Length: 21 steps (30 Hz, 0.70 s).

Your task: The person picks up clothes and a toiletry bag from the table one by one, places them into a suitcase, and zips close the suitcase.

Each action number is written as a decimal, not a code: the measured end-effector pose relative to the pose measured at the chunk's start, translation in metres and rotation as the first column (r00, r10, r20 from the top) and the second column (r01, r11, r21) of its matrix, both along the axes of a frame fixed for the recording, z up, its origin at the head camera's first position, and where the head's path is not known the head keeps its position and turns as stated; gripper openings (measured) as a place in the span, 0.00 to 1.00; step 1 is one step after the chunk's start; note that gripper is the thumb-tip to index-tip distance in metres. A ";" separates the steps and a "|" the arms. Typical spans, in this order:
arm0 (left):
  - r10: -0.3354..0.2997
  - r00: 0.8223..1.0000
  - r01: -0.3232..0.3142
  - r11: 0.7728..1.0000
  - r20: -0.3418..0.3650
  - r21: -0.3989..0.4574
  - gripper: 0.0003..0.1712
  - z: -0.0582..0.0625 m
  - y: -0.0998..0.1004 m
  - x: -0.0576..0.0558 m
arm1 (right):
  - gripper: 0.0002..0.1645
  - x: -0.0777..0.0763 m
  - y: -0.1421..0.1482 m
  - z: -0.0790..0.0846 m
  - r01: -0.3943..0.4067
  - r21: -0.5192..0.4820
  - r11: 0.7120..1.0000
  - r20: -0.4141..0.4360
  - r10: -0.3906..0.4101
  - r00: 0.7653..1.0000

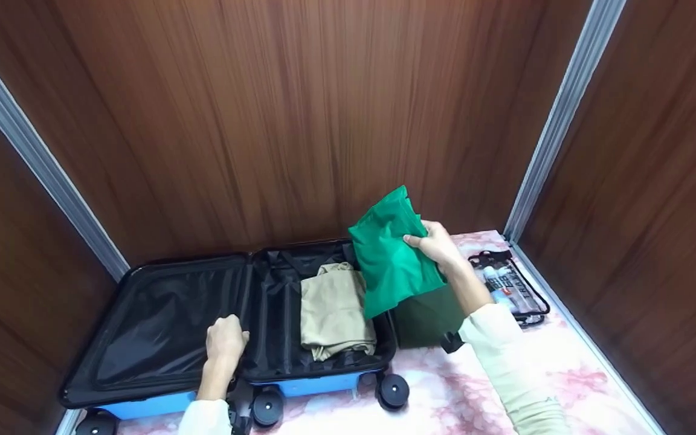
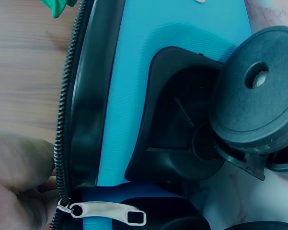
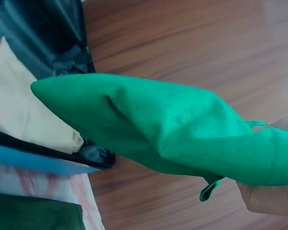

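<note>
My right hand pinches a plump green cloth pouch by its right edge, thumb on top. The pouch is raised over the right side of an open black-lined suitcase. In the right wrist view the pouch shows a stitched hem and a small loop. Folded beige clothing lies in the suitcase's right half, partly hidden behind the pouch. My left hand is curled into a fist over the left half's inner side. In the left wrist view its fingers appear beside the zipper edge.
Right of the suitcase, a dark green folded item lies on the pink marbled floor. Beyond it is a clear toiletry bag with bottles inside. Black wheels stick out from the near side. Brown wood panels close off the back and sides.
</note>
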State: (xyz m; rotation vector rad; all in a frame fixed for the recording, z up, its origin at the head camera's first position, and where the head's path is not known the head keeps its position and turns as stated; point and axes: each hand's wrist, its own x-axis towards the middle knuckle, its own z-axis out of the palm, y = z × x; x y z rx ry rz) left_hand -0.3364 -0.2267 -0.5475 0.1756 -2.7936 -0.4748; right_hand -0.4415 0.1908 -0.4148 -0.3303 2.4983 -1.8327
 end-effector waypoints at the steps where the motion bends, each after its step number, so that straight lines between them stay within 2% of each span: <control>1: -0.001 1.000 0.001 1.000 -0.002 0.001 0.12 0.000 0.000 0.000 | 0.14 0.000 -0.002 -0.001 -0.001 -0.005 1.000 0.001 0.001 1.000; 8: 0.001 1.000 -0.001 1.000 -0.004 0.008 0.12 -0.001 0.000 0.000 | 0.14 0.000 -0.013 -0.010 -0.018 -0.039 0.999 0.019 0.019 1.000; 15: 0.007 1.000 -0.007 1.000 -0.003 0.008 0.11 -0.002 -0.001 -0.001 | 0.15 -0.003 -0.021 -0.015 -0.027 -0.031 0.999 0.029 0.028 0.999; 21: 0.004 1.000 -0.004 1.000 -0.007 0.007 0.11 -0.002 0.000 -0.001 | 0.11 0.000 -0.029 -0.019 -0.076 -0.094 0.993 0.010 0.077 0.997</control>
